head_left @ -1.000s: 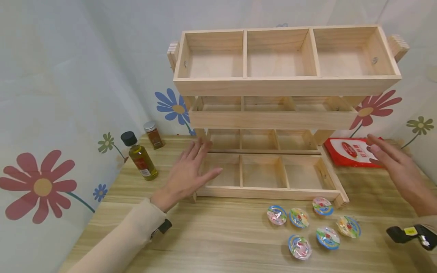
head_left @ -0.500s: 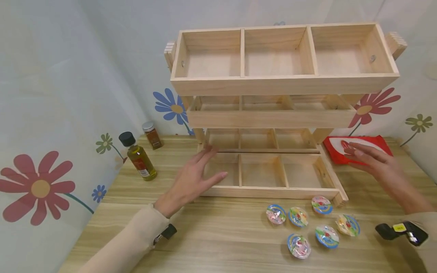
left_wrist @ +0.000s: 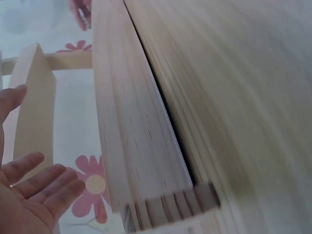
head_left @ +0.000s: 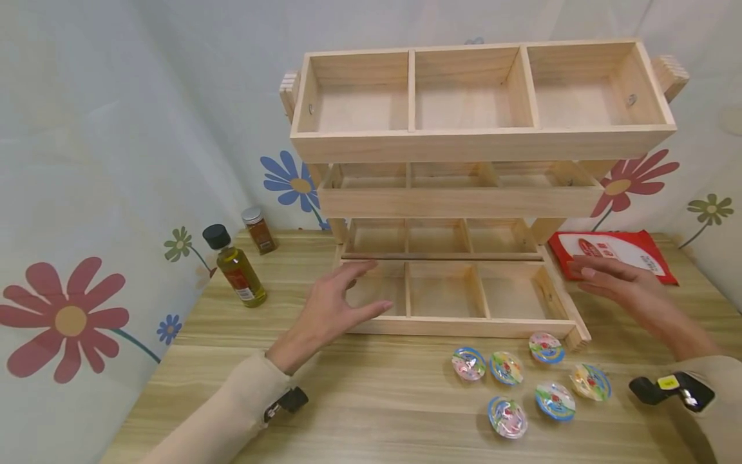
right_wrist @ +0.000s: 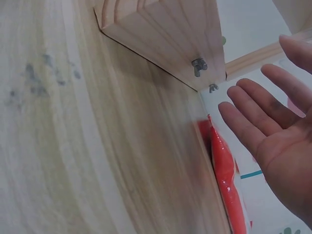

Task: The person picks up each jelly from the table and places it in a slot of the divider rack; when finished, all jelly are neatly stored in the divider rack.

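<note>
Left hand point(head_left: 327, 312) and right hand point(head_left: 632, 293), relaxed and empty, flank the rack point(head_left: 481, 148), with cups point(head_left: 507, 368) toward the table point(head_left: 377, 412)'s near edge, seemingly for easy reach.

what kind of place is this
Likely a staged indoor tabletop setup, though the wider room is out of view: a tiered wooden rack stands on a wood-grain table, with a flower-printed backdrop behind it.
</note>
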`<state>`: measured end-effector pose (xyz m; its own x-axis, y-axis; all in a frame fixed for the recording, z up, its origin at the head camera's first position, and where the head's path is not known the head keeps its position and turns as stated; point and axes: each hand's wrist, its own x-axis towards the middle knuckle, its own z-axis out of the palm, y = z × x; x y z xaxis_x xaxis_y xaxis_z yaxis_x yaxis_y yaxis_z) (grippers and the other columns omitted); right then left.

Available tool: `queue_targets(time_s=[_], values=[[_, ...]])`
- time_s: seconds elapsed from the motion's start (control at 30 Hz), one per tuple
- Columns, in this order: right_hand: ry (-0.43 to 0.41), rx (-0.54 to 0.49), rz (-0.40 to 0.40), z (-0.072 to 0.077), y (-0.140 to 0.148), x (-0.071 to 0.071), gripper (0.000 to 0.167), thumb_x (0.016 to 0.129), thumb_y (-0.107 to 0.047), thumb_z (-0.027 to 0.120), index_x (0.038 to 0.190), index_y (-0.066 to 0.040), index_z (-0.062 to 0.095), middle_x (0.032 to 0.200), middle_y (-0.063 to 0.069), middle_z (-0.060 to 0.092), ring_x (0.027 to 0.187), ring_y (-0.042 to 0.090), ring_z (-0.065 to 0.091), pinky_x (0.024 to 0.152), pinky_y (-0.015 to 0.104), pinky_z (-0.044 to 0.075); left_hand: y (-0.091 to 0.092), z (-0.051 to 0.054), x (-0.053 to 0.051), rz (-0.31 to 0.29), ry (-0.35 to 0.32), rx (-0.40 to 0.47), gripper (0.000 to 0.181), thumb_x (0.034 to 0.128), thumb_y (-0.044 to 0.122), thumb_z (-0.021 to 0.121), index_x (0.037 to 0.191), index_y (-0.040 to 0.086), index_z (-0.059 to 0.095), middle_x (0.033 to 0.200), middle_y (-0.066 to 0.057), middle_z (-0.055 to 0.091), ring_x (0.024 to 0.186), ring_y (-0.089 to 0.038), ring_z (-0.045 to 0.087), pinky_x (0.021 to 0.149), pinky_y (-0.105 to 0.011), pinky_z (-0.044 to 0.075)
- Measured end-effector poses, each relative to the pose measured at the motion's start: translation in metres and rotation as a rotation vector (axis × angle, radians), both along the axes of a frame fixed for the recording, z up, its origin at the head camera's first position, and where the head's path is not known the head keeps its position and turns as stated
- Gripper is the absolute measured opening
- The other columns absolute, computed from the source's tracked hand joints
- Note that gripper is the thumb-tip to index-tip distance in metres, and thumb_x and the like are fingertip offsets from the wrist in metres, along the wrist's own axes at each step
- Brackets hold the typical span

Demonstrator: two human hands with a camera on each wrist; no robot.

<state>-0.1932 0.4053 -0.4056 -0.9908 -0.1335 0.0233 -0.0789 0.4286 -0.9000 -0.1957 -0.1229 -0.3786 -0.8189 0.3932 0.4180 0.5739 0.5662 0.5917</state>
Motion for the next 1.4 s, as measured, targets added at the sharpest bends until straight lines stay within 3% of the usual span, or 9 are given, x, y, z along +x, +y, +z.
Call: queue_targets(time_s=[0.13, 0.3, 0.5, 0.6, 0.73, 0.87, 1.1, 1.4], values=[[-0.048, 0.165, -0.032, -0.001, -0.001, 0.001, 0.053, 0.11, -0.039, 0.057, 0.157, -0.014, 0.053, 0.127, -0.028, 0.059, 0.115, -0.003, 0.051, 0.086, 0.014, 0.049, 0.007, -0.001, 0.003, -0.067, -0.105, 0.115, 0.065, 0.0853, 0.029, 0.093, 0.14, 0.005, 0.067, 0.137, -0.009, 0.069, 0.127, -0.029, 0.065, 0.103, -0.037, 0.055], [-0.06, 0.184, -0.013, -0.005, -0.002, 0.001, 0.052, 0.109, -0.039, 0.061, 0.153, -0.012, 0.056, 0.129, -0.02, 0.066, 0.112, -0.003, 0.058, 0.088, 0.015, 0.049, 0.017, -0.005, 0.008, -0.134, -0.194, 0.188, 0.061, 0.0844, 0.023, 0.094, 0.138, 0.008, 0.069, 0.137, -0.007, 0.069, 0.125, -0.031, 0.067, 0.102, -0.034, 0.055], [-0.042, 0.241, -0.033, -0.012, -0.002, 0.001, 0.052, 0.107, -0.044, 0.064, 0.151, -0.017, 0.06, 0.132, -0.023, 0.057, 0.121, 0.008, 0.046, 0.087, 0.018, 0.043, 0.029, -0.01, 0.012, -0.222, -0.268, 0.225, 0.057, 0.0856, 0.018, 0.093, 0.136, 0.005, 0.069, 0.136, -0.012, 0.07, 0.124, -0.033, 0.067, 0.102, -0.032, 0.054], [-0.051, 0.251, -0.032, -0.013, -0.004, -0.001, 0.054, 0.107, -0.046, 0.063, 0.153, -0.017, 0.058, 0.143, -0.011, 0.055, 0.129, 0.021, 0.041, 0.095, 0.031, 0.042, 0.035, -0.012, 0.015, -0.256, -0.284, 0.24, 0.056, 0.0859, 0.016, 0.092, 0.136, 0.004, 0.069, 0.135, -0.01, 0.07, 0.124, -0.034, 0.067, 0.102, -0.033, 0.055], [-0.094, 0.238, -0.014, -0.014, -0.008, -0.004, 0.062, 0.107, -0.048, 0.06, 0.158, -0.014, 0.051, 0.159, 0.017, 0.044, 0.141, 0.043, 0.031, 0.106, 0.061, 0.036, 0.045, -0.015, 0.018, -0.312, -0.309, 0.278, 0.055, 0.0856, 0.008, 0.091, 0.135, 0.001, 0.069, 0.135, -0.012, 0.07, 0.125, -0.036, 0.066, 0.104, -0.036, 0.054], [-0.121, 0.228, -0.004, -0.014, -0.011, -0.006, 0.069, 0.106, -0.05, 0.061, 0.16, -0.009, 0.046, 0.163, 0.028, 0.036, 0.144, 0.052, 0.026, 0.108, 0.073, 0.031, 0.055, -0.016, 0.022, -0.341, -0.322, 0.292, 0.054, 0.0861, 0.007, 0.09, 0.135, 0.0, 0.069, 0.134, -0.013, 0.07, 0.125, -0.032, 0.066, 0.103, -0.034, 0.054], [-0.11, 0.224, -0.001, -0.015, -0.013, -0.008, 0.07, 0.106, -0.049, 0.062, 0.16, -0.007, 0.045, 0.162, 0.028, 0.038, 0.143, 0.05, 0.029, 0.108, 0.071, 0.032, 0.068, -0.017, 0.027, -0.369, -0.366, 0.316, 0.055, 0.0858, 0.006, 0.09, 0.136, 0.002, 0.068, 0.136, -0.015, 0.069, 0.126, -0.033, 0.066, 0.103, -0.031, 0.054], [-0.135, 0.196, -0.032, -0.02, -0.016, -0.01, 0.072, 0.106, -0.051, 0.062, 0.161, -0.009, 0.045, 0.163, 0.025, 0.039, 0.142, 0.042, 0.033, 0.106, 0.057, 0.038, 0.082, -0.024, 0.032, -0.401, -0.426, 0.303, 0.054, 0.0868, 0.01, 0.09, 0.135, -0.001, 0.069, 0.134, -0.014, 0.07, 0.121, -0.02, 0.068, 0.104, -0.029, 0.052]])
